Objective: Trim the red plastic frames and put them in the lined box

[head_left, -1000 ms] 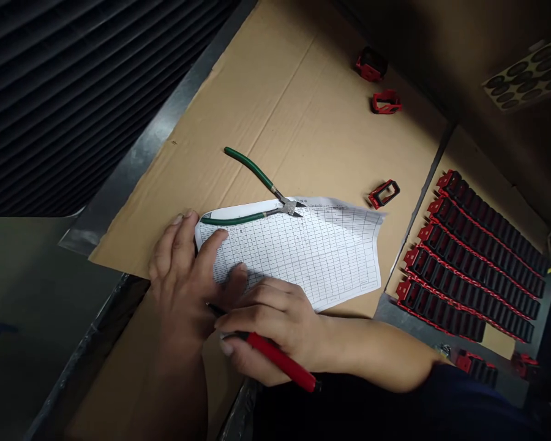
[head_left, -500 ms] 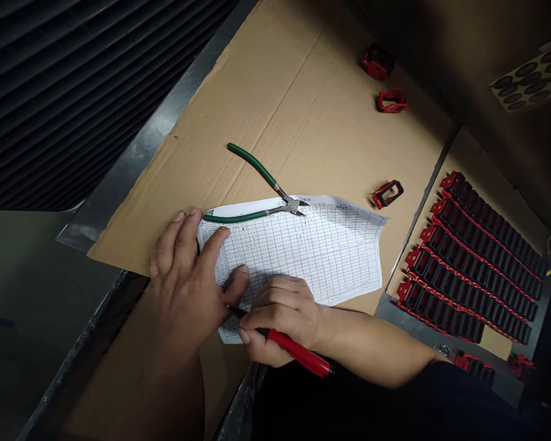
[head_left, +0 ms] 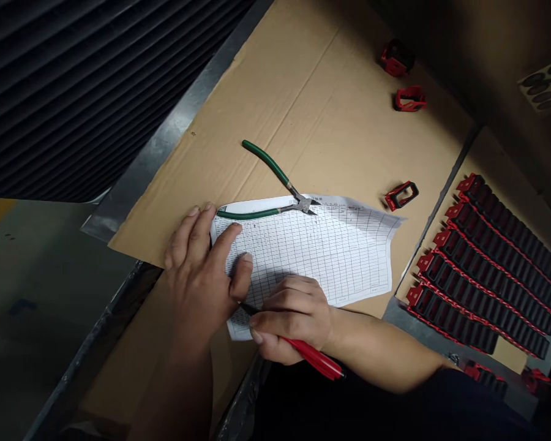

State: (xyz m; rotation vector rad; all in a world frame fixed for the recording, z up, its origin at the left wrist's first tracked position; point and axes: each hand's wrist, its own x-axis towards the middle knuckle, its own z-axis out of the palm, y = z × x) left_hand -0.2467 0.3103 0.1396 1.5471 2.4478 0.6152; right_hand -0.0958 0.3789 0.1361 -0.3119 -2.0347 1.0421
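A printed form (head_left: 330, 257) with a ruled grid lies on the cardboard, its right edge curled. My left hand (head_left: 206, 275) rests on the form's left end, fingers spread and thumb stretched out. In my right hand (head_left: 294, 318) is a red marker pen (head_left: 319, 361), gripped near its black tip. That tip points at the lower left of the sheet, close to my left thumb; whether it touches the paper cannot be told. Diagonal cutters (head_left: 304, 203) with green handles lie with jaws apart across the form's top edge.
Cardboard (head_left: 275, 104) covers the metal-edged bench. Three loose red and black frames, one of them a small frame (head_left: 401, 195), sit toward the right. Beyond them stand rows of red and black parts (head_left: 482, 269). A sticker sheet (head_left: 546, 86) is at the upper right.
The whole view has shifted, so the bench and items appear farther right. My right hand keeps the pen by the left thumb, and the cutters and form stay in place.
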